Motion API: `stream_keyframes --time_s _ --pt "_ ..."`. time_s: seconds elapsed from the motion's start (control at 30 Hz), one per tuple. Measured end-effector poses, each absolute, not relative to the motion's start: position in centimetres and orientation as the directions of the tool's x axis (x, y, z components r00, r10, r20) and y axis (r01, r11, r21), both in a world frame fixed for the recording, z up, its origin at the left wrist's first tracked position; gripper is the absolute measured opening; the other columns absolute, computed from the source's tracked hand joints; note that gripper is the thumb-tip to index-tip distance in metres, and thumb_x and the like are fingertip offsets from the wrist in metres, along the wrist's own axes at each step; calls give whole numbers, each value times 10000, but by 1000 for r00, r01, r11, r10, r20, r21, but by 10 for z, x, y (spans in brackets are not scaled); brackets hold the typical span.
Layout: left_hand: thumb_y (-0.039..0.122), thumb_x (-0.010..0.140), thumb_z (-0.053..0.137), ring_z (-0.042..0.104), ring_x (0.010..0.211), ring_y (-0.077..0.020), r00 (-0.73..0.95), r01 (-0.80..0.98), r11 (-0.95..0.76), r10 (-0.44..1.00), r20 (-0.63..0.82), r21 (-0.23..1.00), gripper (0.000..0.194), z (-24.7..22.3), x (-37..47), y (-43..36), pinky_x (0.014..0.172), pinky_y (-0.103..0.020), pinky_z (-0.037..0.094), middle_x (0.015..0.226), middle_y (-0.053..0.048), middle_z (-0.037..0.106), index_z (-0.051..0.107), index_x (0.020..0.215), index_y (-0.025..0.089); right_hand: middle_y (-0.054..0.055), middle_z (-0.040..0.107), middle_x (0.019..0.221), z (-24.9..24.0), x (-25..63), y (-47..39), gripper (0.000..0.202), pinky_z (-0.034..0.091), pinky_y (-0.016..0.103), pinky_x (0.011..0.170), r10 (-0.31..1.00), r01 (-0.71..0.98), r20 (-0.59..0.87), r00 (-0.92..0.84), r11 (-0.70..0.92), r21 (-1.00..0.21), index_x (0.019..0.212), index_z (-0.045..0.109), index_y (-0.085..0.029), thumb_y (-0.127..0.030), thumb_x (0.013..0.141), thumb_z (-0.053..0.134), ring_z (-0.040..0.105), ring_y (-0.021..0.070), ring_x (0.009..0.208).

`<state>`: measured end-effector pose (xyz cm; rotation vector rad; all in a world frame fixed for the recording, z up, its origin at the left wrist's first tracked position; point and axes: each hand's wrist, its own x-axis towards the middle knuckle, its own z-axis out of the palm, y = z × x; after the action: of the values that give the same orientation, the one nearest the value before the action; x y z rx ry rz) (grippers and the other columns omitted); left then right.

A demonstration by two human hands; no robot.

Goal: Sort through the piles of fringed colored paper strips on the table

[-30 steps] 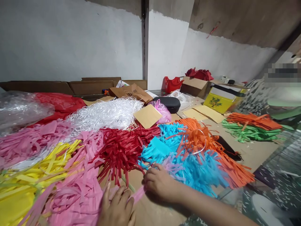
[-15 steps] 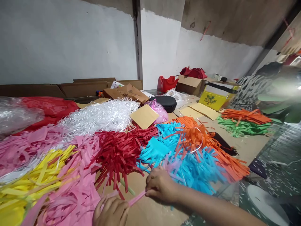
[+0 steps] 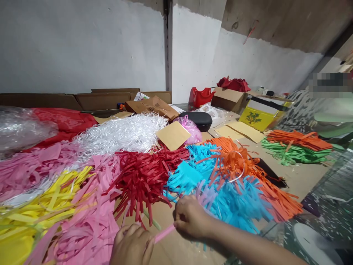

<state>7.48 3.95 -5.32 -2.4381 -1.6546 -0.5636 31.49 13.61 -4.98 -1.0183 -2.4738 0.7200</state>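
Note:
A narrow pink strip [image 3: 164,233] runs taut between my two hands, low in the head view. My left hand [image 3: 132,243], closed at the bottom edge, grips its left end beside the pink strips [image 3: 95,228]. The strip's other end is pinched in my right hand [image 3: 189,216], next to the fringed blue strips [image 3: 231,202]. A pale purple fringe [image 3: 205,195] shows just beyond my right hand. Dark red strips [image 3: 143,176] lie beyond and between the hands.
Yellow strips [image 3: 52,198] lie left, white string [image 3: 124,134] behind. Orange strips [image 3: 234,163] and a black pouch [image 3: 268,173] are right. Farther back stand a black case [image 3: 197,119] and yellow box [image 3: 256,114]. A person in patterned clothing [image 3: 295,110] is at the far right.
The view has shifted slightly, so the background sits farther right. Both hands still hold the pink strip, with little change between them.

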Motion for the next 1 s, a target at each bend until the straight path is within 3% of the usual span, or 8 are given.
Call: stream_keyframes --time_s 0.17,0.3,0.4,0.47,0.53,0.63,0.83,1.0 --pt "190 865 609 628 746 -168 287 928 -345 903 321 139 95 -50 76 42 773 -342 313 752 70 673 638 806 258 -3 722 903 -43 317 134 82 316 369 792 671 518 193 -716 696 -496 843 703 -228 -215 793 767 586 219 903" --pt "45 780 552 606 841 -190 385 881 -469 793 473 69 308 -47 82 38 917 -397 319 796 62 691 671 860 317 -28 746 983 -40 321 129 77 287 434 877 386 329 347 -855 920 -215 922 698 -258 -306 954 646 559 215 977" --pt "82 756 564 581 862 -215 399 865 -499 748 530 54 256 -49 88 36 979 -444 309 776 35 694 676 851 293 9 739 929 -43 318 128 192 306 430 887 253 273 383 -888 962 -3 908 683 -195 -235 1024 535 548 200 888" --pt "156 770 619 582 874 -220 384 860 -503 752 535 89 156 -51 90 37 996 -453 302 778 38 703 675 841 282 30 726 911 -46 313 130 226 317 423 867 225 268 387 -894 962 60 861 667 -171 -187 1019 507 544 200 848" --pt "189 794 640 597 899 -224 354 865 -485 773 527 131 94 -50 92 39 997 -450 298 795 40 717 671 822 273 42 713 883 -48 307 133 179 322 407 823 285 315 379 -880 949 15 849 651 -168 -192 983 535 551 205 837" --pt "120 840 567 621 868 -203 365 866 -485 781 507 123 174 -45 92 42 966 -420 303 793 49 722 660 803 262 47 712 906 -47 300 133 94 321 391 797 397 392 349 -849 916 -89 927 648 -177 -245 942 585 570 214 875" --pt "109 832 619 650 800 -157 388 859 -503 765 514 99 198 -42 83 44 917 -365 305 769 105 721 685 861 294 32 681 844 -47 297 124 172 319 414 857 373 387 328 -868 922 -25 892 660 -177 -280 1001 576 548 211 857" --pt "225 824 730 669 777 -138 311 894 -410 858 409 181 93 -54 73 42 794 -326 328 777 120 730 697 838 310 -21 747 939 -47 308 134 128 324 355 819 616 515 143 -775 746 -422 854 751 -249 -368 869 797 587 199 940"
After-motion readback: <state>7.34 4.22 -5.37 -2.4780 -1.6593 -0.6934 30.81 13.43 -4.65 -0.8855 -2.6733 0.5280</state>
